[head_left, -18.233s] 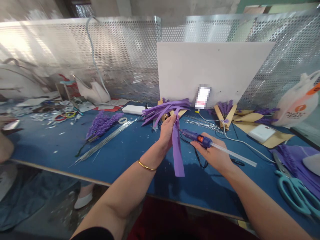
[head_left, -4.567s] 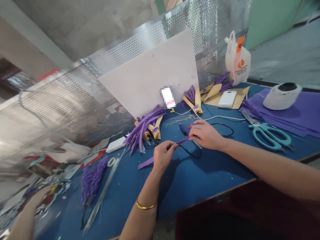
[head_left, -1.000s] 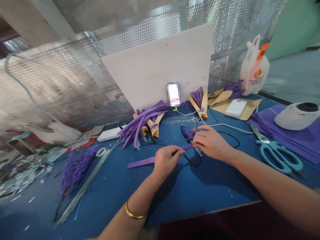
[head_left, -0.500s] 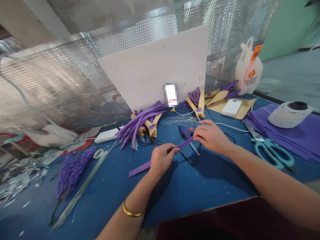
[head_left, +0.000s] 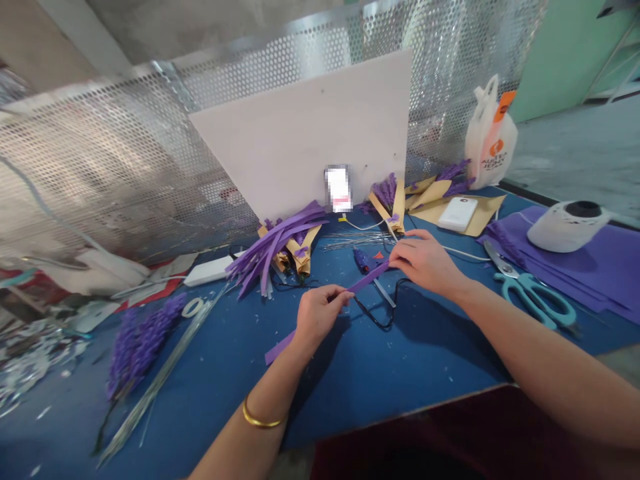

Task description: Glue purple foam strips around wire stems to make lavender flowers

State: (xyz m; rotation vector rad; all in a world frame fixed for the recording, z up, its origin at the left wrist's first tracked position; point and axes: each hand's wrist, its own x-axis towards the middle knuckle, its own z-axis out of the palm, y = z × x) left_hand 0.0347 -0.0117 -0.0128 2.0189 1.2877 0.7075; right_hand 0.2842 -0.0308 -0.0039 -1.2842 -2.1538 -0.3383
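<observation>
A long purple strip (head_left: 369, 276) is stretched between my two hands above the blue table. My left hand (head_left: 320, 315) pinches it partway along, and its loose end slants down to the left behind my wrist. The far end sits between the thumb and fingers of my right hand (head_left: 425, 261), which is higher and farther right. Just behind the strip lie a blue glue gun (head_left: 361, 260) with its black cord and a clear glue stick (head_left: 385, 293). A pile of similar purple strips (head_left: 280, 243) rests beyond my left hand.
Teal-handled scissors (head_left: 537, 299) and purple sheets (head_left: 590, 267) under a white spool (head_left: 567, 227) lie right. Purple flower stems (head_left: 145, 343) and thin wires (head_left: 165, 373) lie left. A phone (head_left: 339, 189) leans on a white board (head_left: 300, 147) at the back.
My hands hold nearly the same pose, with the purple strip still between them. The strip's loose left end has swung slightly. The whole view has shifted a little.
</observation>
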